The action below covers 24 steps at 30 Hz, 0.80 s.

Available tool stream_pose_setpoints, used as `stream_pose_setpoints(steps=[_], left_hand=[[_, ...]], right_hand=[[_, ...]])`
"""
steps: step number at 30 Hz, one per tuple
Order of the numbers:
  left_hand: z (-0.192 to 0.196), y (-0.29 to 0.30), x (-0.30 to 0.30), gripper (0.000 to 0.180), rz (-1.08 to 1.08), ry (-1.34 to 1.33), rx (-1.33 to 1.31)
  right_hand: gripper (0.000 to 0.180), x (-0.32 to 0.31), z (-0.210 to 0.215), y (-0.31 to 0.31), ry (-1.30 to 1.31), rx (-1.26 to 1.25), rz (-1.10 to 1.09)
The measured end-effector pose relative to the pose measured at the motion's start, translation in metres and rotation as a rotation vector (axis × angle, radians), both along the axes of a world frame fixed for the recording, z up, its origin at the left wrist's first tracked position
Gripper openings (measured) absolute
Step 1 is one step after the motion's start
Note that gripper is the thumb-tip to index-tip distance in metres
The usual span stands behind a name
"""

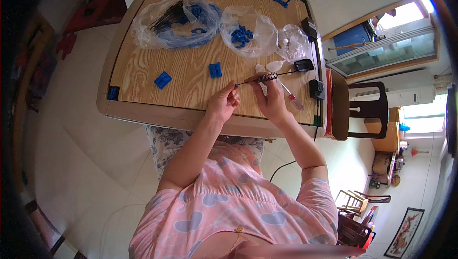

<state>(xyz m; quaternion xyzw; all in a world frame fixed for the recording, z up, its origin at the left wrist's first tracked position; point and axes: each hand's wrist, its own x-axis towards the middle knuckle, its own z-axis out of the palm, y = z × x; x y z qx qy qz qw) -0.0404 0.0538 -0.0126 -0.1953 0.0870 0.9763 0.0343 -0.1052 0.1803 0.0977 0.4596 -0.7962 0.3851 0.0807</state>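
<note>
Above the near part of the wooden table (183, 94), both my hands are on a thin dark rod with a coil spring (268, 76) around its right part. My left hand (222, 102) pinches the rod's left end, where a small blue tip (236, 85) shows between thumb and finger. Just behind the spring, my right hand (273, 100) has its fingers closed on the rod. Two blue plastic parts, one left (162, 80) and one nearer the middle (215, 69), lie apart on the tabletop. A screwdriver (295, 100) with a reddish handle rests beside my right hand.
Clear bags hold dark springs and blue parts (242, 36). A crumpled bag (293, 42) lies right of them. Finished-looking blue pieces with springs (279, 0) stand at the far edge. Black blocks (316, 89) line the right edge, near a small black tray (303, 65).
</note>
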Motion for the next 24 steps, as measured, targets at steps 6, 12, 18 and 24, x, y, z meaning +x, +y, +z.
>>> stream_pose_setpoints(steps=[6, 12, 18, 24], left_hand=[[-0.0018, -0.0007, -0.0004, 0.026, -0.003, 0.01, -0.002], [-0.0051, 0.0005, -0.0015, 0.028, 0.001, 0.002, -0.002], [-0.005, 0.0006, -0.0013, 0.031, 0.006, 0.005, -0.015], [-0.0012, 0.0004, -0.0005, 0.026, 0.002, 0.0, -0.017]], right_hand=[[0.01, 0.0021, 0.0046, -0.0028, -0.028, 0.021, -0.001], [0.009, 0.0007, 0.0059, -0.0047, 0.0, 0.028, 0.021], [0.009, 0.002, 0.009, -0.0066, -0.013, 0.031, 0.025], [0.011, 0.0023, 0.0083, -0.0073, 0.002, 0.035, 0.02]])
